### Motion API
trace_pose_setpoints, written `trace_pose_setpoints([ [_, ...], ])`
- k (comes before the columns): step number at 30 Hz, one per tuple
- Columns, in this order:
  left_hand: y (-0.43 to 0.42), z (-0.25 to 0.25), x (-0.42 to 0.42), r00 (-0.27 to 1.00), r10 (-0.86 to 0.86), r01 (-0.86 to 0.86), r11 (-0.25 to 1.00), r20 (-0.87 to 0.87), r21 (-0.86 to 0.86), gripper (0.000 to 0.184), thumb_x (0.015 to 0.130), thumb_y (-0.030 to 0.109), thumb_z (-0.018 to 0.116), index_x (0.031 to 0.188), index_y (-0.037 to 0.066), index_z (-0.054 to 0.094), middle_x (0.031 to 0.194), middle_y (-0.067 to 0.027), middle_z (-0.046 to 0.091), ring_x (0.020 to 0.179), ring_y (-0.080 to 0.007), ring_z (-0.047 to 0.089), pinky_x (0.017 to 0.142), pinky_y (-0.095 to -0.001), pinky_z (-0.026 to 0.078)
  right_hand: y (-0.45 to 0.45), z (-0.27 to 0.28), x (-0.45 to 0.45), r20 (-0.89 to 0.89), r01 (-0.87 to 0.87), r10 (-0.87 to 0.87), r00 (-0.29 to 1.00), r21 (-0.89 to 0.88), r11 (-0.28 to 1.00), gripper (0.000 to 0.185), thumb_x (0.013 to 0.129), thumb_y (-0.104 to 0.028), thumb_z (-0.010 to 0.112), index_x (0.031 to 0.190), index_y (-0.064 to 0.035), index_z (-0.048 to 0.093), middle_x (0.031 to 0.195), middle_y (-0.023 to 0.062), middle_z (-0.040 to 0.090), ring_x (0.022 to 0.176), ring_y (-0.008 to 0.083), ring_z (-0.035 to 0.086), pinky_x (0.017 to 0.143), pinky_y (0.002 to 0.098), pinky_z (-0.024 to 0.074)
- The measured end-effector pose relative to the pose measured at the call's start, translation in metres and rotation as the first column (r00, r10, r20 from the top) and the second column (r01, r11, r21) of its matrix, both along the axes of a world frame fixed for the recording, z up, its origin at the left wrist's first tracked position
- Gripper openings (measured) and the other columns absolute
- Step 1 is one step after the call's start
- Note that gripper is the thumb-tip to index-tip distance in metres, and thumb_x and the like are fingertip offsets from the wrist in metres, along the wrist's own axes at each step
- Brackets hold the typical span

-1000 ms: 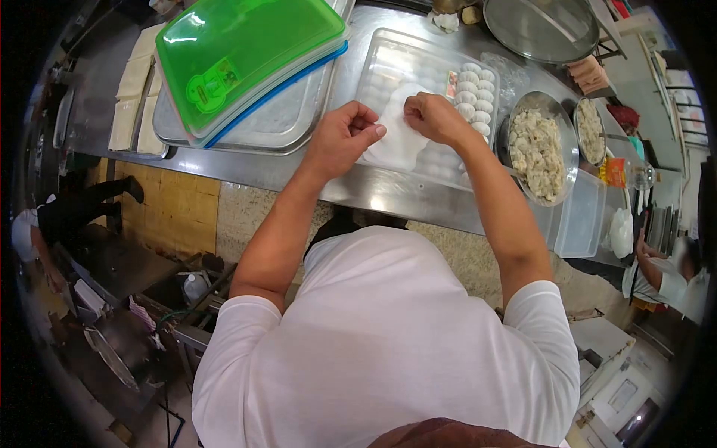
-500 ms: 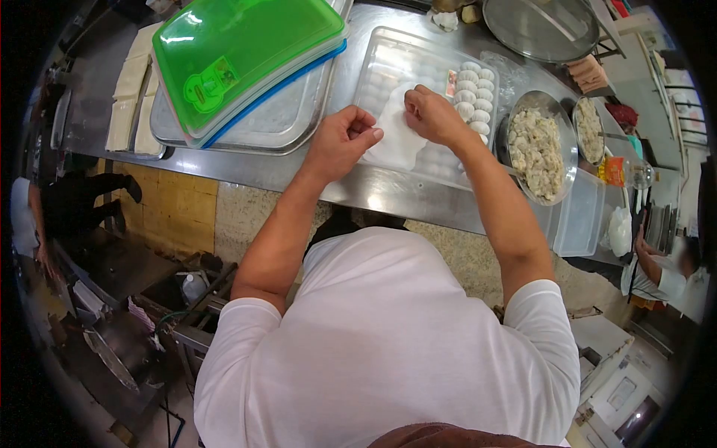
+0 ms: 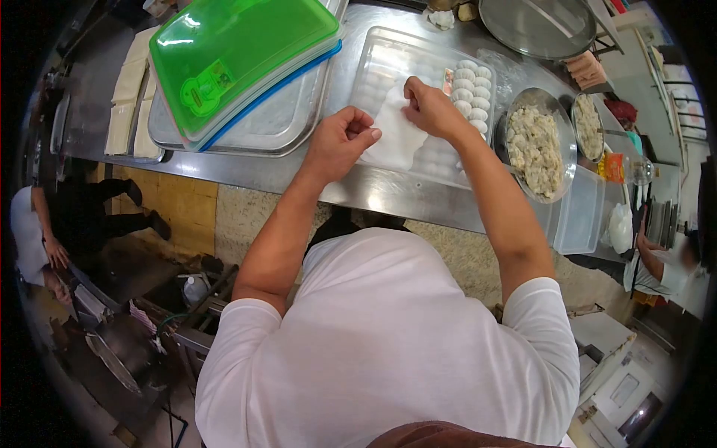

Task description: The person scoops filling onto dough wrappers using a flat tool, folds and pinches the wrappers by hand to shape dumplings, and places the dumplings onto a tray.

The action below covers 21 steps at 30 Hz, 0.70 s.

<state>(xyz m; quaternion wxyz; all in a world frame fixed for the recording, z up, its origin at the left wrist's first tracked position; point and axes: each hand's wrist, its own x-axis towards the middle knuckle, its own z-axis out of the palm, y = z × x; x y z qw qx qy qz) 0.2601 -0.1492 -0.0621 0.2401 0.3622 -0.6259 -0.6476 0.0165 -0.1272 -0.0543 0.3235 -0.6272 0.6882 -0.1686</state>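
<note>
A thin, limp white sheet (image 3: 396,142) lies over part of a clear plastic tray (image 3: 385,33). My left hand (image 3: 345,143) is at the sheet's left edge, fingers curled and thumb against the edge. On the far right side of the sheet, my right hand (image 3: 433,112) is closed, with fingertips pinching its upper edge. Pleated white dumplings (image 3: 463,95) stand in rows along the tray's right side, beside my right hand. Faint round shapes show through the tray's plastic. Right of the tray is a metal bowl of chunky pale filling (image 3: 534,149).
Green-lidded containers (image 3: 246,60) sit on a metal tray (image 3: 299,127) at left, near stacked pale wrappers (image 3: 131,89). A smaller filling bowl (image 3: 588,127), an empty clear bin (image 3: 579,213) and a round metal pan (image 3: 538,26) are at right. Co-workers stand at both sides.
My right hand has shifted slightly up and its fingers have opened out a little. My left hand stays nearly still. The co-worker at left has moved further into view.
</note>
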Motion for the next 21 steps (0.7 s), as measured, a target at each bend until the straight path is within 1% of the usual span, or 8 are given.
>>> trace_pose_setpoints([
  [3,-0.004,0.004,-0.005,1.0,-0.013,0.012,1.0,-0.022,-0.014,0.022,0.093,0.017,0.072,0.105,0.002,0.062,0.086,0.0003,0.063,0.074,-0.0057,0.057,0.065,-0.0222,0.049,0.005,-0.011,-0.006,0.06,-0.024,0.041,0.997,-0.256,0.966,0.019,0.082,-0.005,0.067,0.1,-0.0022,0.06,0.092,0.0182,0.063,0.09,0.0342,0.063,0.079,0.0406,0.0501],
  [7,-0.016,0.005,-0.024,0.998,0.055,-0.054,0.994,0.006,-0.094,0.027,0.087,0.018,0.077,0.102,-0.001,0.065,0.085,-0.0049,0.067,0.073,-0.0101,0.06,0.069,-0.0261,0.051,0.002,-0.027,-0.015,0.058,-0.163,0.19,0.98,-0.313,0.936,0.023,0.081,-0.006,0.067,0.103,-0.0033,0.061,0.088,0.0185,0.064,0.086,0.0344,0.063,0.078,0.0406,0.0504],
  [10,-0.023,0.004,-0.032,0.998,0.053,-0.055,0.993,-0.021,-0.108,0.027,0.087,0.018,0.077,0.101,-0.001,0.065,0.083,-0.005,0.067,0.074,-0.0103,0.06,0.069,-0.0263,0.051,-0.001,-0.014,-0.006,0.043,-0.066,0.076,0.996,-0.2,0.977,0.02,0.081,-0.009,0.069,0.099,-0.0026,0.062,0.088,0.0183,0.064,0.086,0.0348,0.062,0.079,0.0408,0.0505],
  [12,-0.023,0.005,-0.035,0.998,0.049,-0.053,0.994,-0.047,-0.1,0.026,0.087,0.018,0.077,0.101,-0.001,0.065,0.083,-0.0045,0.067,0.073,-0.0098,0.06,0.068,-0.0262,0.051,-0.004,-0.004,-0.001,-0.119,-0.019,0.013,0.993,-0.049,0.999,0.022,0.081,-0.014,0.072,0.096,-0.0004,0.064,0.092,0.0192,0.066,0.087,0.0364,0.064,0.08,0.041,0.0506],
  [16,-0.022,0.006,-0.033,0.999,0.039,-0.04,0.999,-0.036,-0.03,0.025,0.088,0.019,0.077,0.1,-0.001,0.065,0.084,-0.0032,0.067,0.072,-0.0086,0.059,0.067,-0.0253,0.05,-0.01,-0.021,-0.018,-0.086,0.165,-0.181,0.98,-0.165,0.972,0.026,0.079,-0.016,0.074,0.097,0.0022,0.065,0.094,0.0202,0.068,0.086,0.0342,0.067,0.078,0.04,0.0518],
  [19,-0.02,0.013,-0.032,0.999,0.025,-0.024,1.0,-0.037,0.009,0.026,0.088,0.019,0.077,0.1,-0.001,0.065,0.085,-0.0033,0.067,0.073,-0.0088,0.059,0.067,-0.0251,0.05,-0.016,-0.015,-0.06,0.132,0.274,-0.263,0.956,-0.069,0.959,0.027,0.083,-0.009,0.072,0.105,0.0049,0.069,0.089,0.0093,0.071,0.08,0.0153,0.065,0.07,0.0311,0.0502],
  [20,-0.02,0.016,-0.033,0.999,0.029,-0.028,0.999,-0.034,0.032,0.026,0.088,0.019,0.077,0.1,-0.001,0.065,0.085,-0.0036,0.067,0.074,-0.0091,0.059,0.068,-0.0252,0.051,-0.013,-0.007,-0.065,0.13,0.277,-0.266,0.955,-0.074,0.958,0.027,0.083,-0.009,0.072,0.105,0.0049,0.069,0.089,0.0093,0.071,0.08,0.0153,0.065,0.07,0.0311,0.0502],
  [21,-0.021,0.014,-0.035,0.999,0.025,-0.024,0.999,-0.038,0.028,0.026,0.088,0.019,0.077,0.1,-0.001,0.065,0.085,-0.0036,0.067,0.074,-0.0091,0.059,0.068,-0.0252,0.051,-0.011,0.0,-0.071,0.317,0.375,-0.342,0.884,-0.045,0.926,0.025,0.083,-0.008,0.071,0.105,0.0047,0.07,0.087,0.0098,0.072,0.077,0.0171,0.066,0.069,0.0318,0.0514],
])
